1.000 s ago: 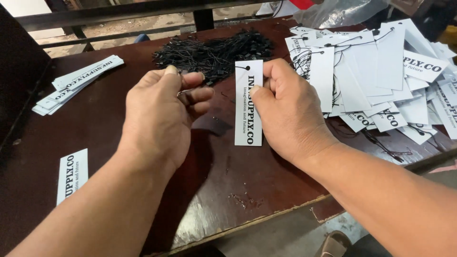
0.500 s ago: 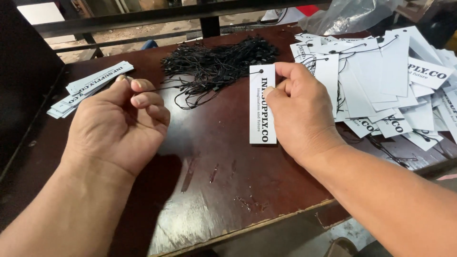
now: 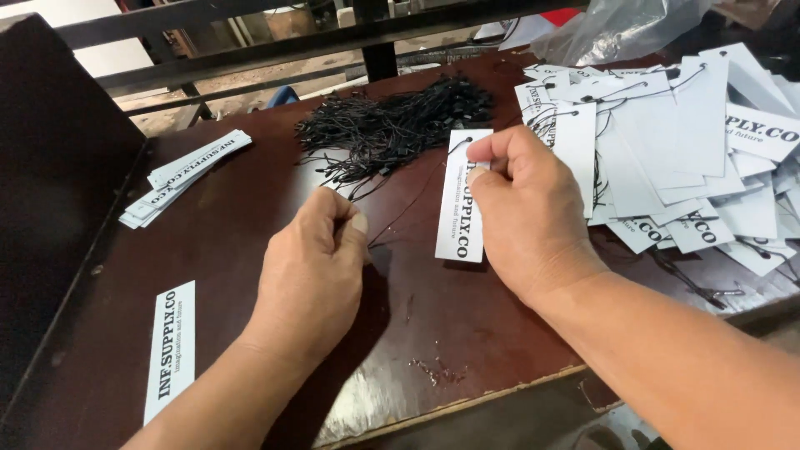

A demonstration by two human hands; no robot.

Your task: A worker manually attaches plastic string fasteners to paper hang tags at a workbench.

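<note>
My right hand (image 3: 527, 208) pinches a white paper tag (image 3: 460, 212) with black print, holding it flat on the dark brown table (image 3: 242, 250). A small hole shows near the tag's top edge. My left hand (image 3: 312, 275) is closed around the end of a thin black string (image 3: 400, 212), which runs up and to the right toward the tag's hole. Just beyond both hands lies a tangled pile of black strings (image 3: 392, 125).
A heap of white tags with strings attached (image 3: 667, 150) covers the right side of the table. A small stack of plain tags (image 3: 183, 175) lies at the left, and a single tag (image 3: 171, 346) lies near the front left. A dark metal rail (image 3: 333, 42) crosses the back.
My left hand moved from the left side toward the middle and now pinches a black string. My right hand still holds the tag in about the same spot.
</note>
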